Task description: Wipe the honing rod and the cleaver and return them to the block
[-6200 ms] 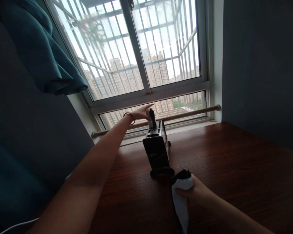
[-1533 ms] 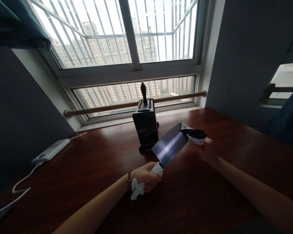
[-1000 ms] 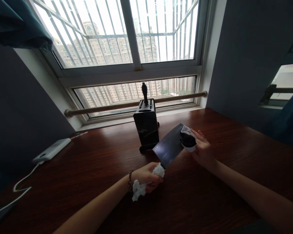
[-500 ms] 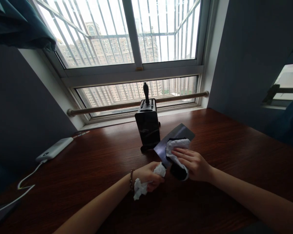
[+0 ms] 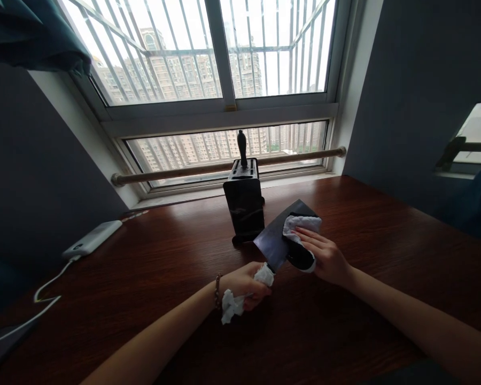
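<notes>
My left hand [image 5: 244, 286] is closed round the handle of a cleaver [image 5: 273, 238], with crumpled white tissue [image 5: 231, 306] wrapped about the grip and sticking out below the fingers. The broad, shiny blade points away to the upper right. My right hand [image 5: 326, 256] presses a white and black cloth [image 5: 302, 223] against the blade's far part, fingers lying over the cloth. Part of the blade is hidden beneath it. Just behind the blade stands a black knife block [image 5: 244, 208] with one dark-handled knife [image 5: 242, 149] upright in its top.
The brown wooden table [image 5: 176, 251] reaches to the window sill. At the left lies a white power bank [image 5: 92, 239] with a white cable [image 5: 44, 302]. A horizontal rail [image 5: 176, 174] crosses in front of the barred window, and a blue curtain [image 5: 36, 37] hangs upper left.
My right hand and the cloth have slid up and to the right along the blade, uncovering more of it near the handle. My left hand keeps its grip. The view has shifted slightly.
</notes>
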`<state>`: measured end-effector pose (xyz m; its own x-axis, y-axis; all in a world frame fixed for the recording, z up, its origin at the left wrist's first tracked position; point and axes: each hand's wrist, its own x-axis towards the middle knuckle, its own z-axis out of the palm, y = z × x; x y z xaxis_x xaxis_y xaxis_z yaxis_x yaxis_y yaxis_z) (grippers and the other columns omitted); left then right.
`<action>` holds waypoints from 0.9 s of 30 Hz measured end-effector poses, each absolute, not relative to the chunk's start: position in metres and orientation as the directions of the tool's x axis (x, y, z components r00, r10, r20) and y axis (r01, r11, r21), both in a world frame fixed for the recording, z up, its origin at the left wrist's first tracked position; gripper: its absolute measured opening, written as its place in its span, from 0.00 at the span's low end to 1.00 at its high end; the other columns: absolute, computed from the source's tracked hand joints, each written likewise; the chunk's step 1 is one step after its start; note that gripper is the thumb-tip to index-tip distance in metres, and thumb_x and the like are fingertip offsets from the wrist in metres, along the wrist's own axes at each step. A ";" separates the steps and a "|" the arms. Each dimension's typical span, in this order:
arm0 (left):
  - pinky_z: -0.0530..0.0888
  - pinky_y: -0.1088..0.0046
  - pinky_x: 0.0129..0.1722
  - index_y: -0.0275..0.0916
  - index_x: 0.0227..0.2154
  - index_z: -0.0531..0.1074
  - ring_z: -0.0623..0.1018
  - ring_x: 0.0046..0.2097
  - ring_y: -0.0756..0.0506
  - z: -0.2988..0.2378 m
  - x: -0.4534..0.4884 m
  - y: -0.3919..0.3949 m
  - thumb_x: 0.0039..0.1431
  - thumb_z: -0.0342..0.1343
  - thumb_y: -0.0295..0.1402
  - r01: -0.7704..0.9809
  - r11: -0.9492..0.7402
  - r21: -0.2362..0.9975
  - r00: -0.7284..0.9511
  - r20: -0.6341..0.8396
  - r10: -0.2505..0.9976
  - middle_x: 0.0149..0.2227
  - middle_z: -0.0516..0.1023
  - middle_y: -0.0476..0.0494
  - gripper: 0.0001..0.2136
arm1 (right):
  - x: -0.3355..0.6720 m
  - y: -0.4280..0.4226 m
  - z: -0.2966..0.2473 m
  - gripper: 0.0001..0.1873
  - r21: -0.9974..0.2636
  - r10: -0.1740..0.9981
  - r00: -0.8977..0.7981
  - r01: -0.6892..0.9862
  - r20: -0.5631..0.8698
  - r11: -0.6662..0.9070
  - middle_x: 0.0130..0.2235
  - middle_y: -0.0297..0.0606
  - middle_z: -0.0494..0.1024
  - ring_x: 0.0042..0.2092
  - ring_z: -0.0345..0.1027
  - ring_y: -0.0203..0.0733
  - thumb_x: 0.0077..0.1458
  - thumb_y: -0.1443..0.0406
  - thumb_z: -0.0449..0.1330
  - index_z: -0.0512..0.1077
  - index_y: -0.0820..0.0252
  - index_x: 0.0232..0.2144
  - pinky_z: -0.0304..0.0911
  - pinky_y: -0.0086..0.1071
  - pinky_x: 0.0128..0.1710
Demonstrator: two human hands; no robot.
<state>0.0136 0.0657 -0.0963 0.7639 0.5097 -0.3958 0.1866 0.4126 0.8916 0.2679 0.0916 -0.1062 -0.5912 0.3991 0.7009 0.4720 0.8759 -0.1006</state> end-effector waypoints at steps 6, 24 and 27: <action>0.61 0.82 0.10 0.39 0.32 0.57 0.60 0.13 0.55 -0.097 0.013 0.065 0.47 0.57 0.28 0.162 0.395 0.904 0.776 -0.364 0.515 0.14 0.61 0.59 0.13 | 0.269 0.094 -0.107 0.23 -0.085 0.374 -0.590 0.458 0.716 0.885 0.54 0.45 0.64 0.58 0.52 0.49 0.52 0.68 0.52 0.62 0.64 0.52 0.57 0.45 0.55; 0.61 0.82 0.10 0.39 0.35 0.56 0.60 0.13 0.55 -0.100 0.013 0.065 0.47 0.56 0.28 0.178 0.357 0.917 0.784 -0.351 0.512 0.14 0.60 0.60 0.15 | 0.270 0.094 -0.108 0.24 -0.070 0.341 -0.584 0.435 0.737 0.898 0.55 0.44 0.64 0.58 0.53 0.50 0.51 0.69 0.53 0.61 0.63 0.52 0.58 0.46 0.54; 0.61 0.83 0.11 0.39 0.35 0.56 0.60 0.13 0.56 -0.099 0.013 0.064 0.47 0.56 0.28 0.178 0.364 0.914 0.776 -0.358 0.519 0.14 0.60 0.60 0.15 | 0.270 0.094 -0.108 0.24 -0.062 0.331 -0.587 0.431 0.739 0.900 0.55 0.44 0.63 0.58 0.53 0.50 0.51 0.69 0.52 0.61 0.63 0.52 0.58 0.46 0.54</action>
